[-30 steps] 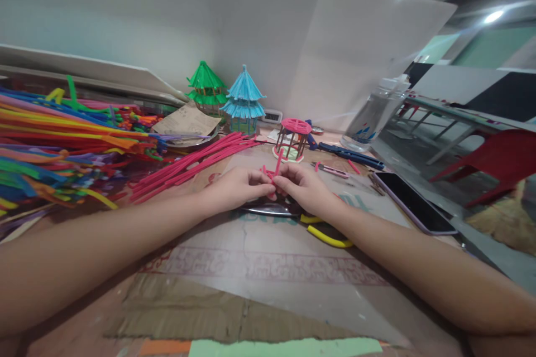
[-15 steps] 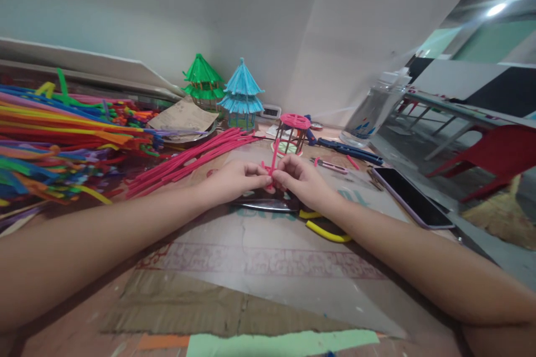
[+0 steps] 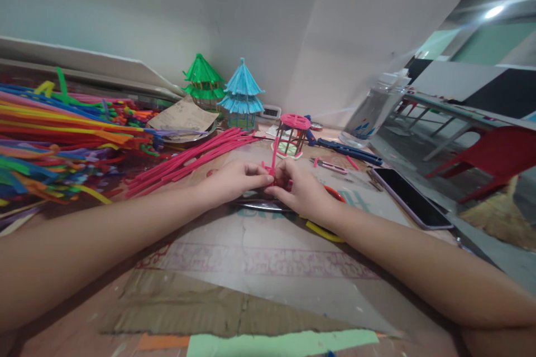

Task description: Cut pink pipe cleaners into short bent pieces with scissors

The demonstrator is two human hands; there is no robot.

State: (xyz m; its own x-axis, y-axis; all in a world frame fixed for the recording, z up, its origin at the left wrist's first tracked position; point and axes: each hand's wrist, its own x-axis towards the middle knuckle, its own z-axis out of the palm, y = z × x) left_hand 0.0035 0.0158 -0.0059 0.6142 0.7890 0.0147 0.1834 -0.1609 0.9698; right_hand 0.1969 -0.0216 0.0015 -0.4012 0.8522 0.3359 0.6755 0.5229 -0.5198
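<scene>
Between my two hands is a small pink pipe-cleaner piece (image 3: 274,157), one strand of it standing up. My left hand (image 3: 232,181) pinches its lower left side between thumb and finger. My right hand (image 3: 300,188) is curled round its right side, fingertips closed by the piece. Under the hands lies a shiny metal tray (image 3: 262,206), mostly covered. Just behind stands a small round frame with a pink top (image 3: 295,121) and brown posts. Long pink pipe cleaners (image 3: 184,170) lie left of the hands.
Colourful pipe cleaners (image 3: 71,122) pile up at left. A green pavilion (image 3: 202,75) and a blue pavilion (image 3: 243,86) stand at the back. To the right are a bottle (image 3: 371,111), a glue gun (image 3: 347,149), small snips (image 3: 330,166), a phone (image 3: 412,198) and yellow-and-orange-handled scissors (image 3: 324,232).
My right hand has turned and shifted slightly down, its thumb lower and its fingers more curled. An orange curved part now shows beside it. The left hand has barely moved.
</scene>
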